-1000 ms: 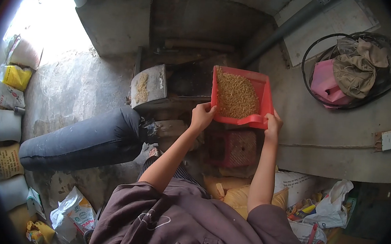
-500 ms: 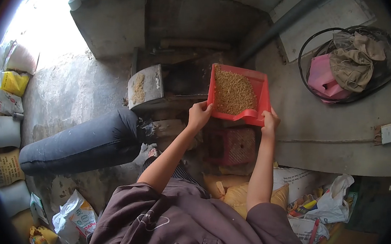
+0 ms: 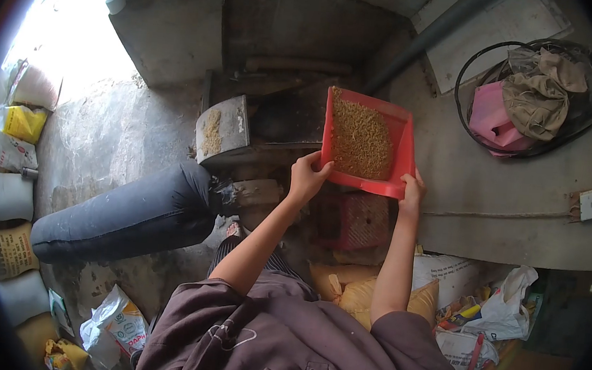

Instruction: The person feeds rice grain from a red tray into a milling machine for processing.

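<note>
Both hands hold a red plastic dustpan [image 3: 405, 141] out in front of me. Tan grain or pellets [image 3: 362, 138] fill much of it, heaped toward its left side. My left hand [image 3: 308, 175] grips the near left corner, thumb on the rim. At the near right corner, my right hand [image 3: 412, 189] is closed round the edge. Just left of and below the dustpan is a dark metal trough [image 3: 287, 118]. Its grey metal end plate [image 3: 225, 129] carries a small patch of similar grain.
A stuffed dark-blue cloth tube [image 3: 127, 210] lies on the floor at left. Below the dustpan stands a red plastic stool [image 3: 357, 221]. Yellow sacks [image 3: 363, 298] lie near my body. A hoop with cloth [image 3: 535, 99] rests on the right-hand surface.
The dustpan has shifted slightly up and right and its tilt has changed; the curved lip at its near edge now shows less. Both hands keep their hold.
</note>
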The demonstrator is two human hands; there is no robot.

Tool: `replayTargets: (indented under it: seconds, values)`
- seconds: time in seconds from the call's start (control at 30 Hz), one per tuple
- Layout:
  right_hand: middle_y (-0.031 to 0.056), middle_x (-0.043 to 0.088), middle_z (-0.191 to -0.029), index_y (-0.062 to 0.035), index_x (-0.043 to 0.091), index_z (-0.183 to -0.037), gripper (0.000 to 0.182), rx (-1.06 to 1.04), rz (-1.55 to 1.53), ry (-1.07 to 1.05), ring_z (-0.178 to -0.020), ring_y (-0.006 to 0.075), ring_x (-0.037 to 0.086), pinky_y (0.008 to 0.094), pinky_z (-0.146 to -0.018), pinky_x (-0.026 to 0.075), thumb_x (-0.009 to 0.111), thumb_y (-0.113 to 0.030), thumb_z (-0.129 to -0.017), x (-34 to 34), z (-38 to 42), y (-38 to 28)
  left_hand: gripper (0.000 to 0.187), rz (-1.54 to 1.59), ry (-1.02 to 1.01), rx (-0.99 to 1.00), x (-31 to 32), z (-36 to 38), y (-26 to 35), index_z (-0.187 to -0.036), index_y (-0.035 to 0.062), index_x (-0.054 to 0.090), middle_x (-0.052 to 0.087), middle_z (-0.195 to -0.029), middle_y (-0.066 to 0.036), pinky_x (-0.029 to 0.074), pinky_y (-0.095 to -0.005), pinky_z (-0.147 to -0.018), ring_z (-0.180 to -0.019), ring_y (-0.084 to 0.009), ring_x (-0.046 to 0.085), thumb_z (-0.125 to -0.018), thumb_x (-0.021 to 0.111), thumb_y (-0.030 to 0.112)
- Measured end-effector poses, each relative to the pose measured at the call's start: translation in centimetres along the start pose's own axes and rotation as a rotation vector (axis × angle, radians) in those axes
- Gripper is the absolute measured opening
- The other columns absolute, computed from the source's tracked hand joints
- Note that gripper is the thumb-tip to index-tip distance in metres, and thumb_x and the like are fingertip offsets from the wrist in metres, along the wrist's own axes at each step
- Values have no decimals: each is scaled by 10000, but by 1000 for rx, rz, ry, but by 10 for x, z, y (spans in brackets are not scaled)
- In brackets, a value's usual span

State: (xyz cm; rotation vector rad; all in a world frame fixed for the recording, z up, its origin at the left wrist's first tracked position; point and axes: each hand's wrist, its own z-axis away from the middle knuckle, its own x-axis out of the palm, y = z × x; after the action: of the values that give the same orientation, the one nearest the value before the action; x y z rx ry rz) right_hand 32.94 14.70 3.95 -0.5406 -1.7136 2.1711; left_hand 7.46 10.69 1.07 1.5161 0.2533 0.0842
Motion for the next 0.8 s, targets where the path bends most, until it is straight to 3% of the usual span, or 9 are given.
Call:
replayTargets:
  seconds: [0.07, 0.23, 0.67, 0.8]
  values:
    - [95, 599, -1020, 52, 525, -1174, 508, -99, -28, -103, -869, 164, 577, 255, -747, 452, 446, 54, -672, -9, -1, 11, 314, 10, 16, 27, 2, 1, 4, -990, 6, 621, 633, -717, -151, 473, -299, -628, -662, -184, 633, -734, 643, 187]
    - [101, 591, -1046, 48, 511, -1190, 521, -71, -152, -86, -907, 181, 576, 265, -770, 452, 437, 53, -674, -10, 6, 7, 285, -13, 13, 69, 5, 4, 11, -959, 5, 621, 598, -639, -125, 453, -284, -577, -573, -142, 582, -723, 625, 165]
    - [115, 594, -1050, 44, 528, -1178, 538, -57, 15, 26, -887, 175, 584, 263, -768, 460, 458, 68, -646, -27, 13, -5, 320, -14, -31, -6, 15, 17, 11, -995, 10, 626, 621, -670, -98, 455, -269, -600, -594, -102, 559, -720, 619, 174]
    - [112, 597, -1037, 48, 524, -1179, 537, -71, -60, 2, -882, 173, 584, 266, -767, 460, 461, 65, -646, -33, 13, -1, 320, -52, -70, -23, 14, 20, 17, -990, 9, 627, 625, -674, -102, 457, -275, -604, -610, -106, 575, -722, 619, 183]
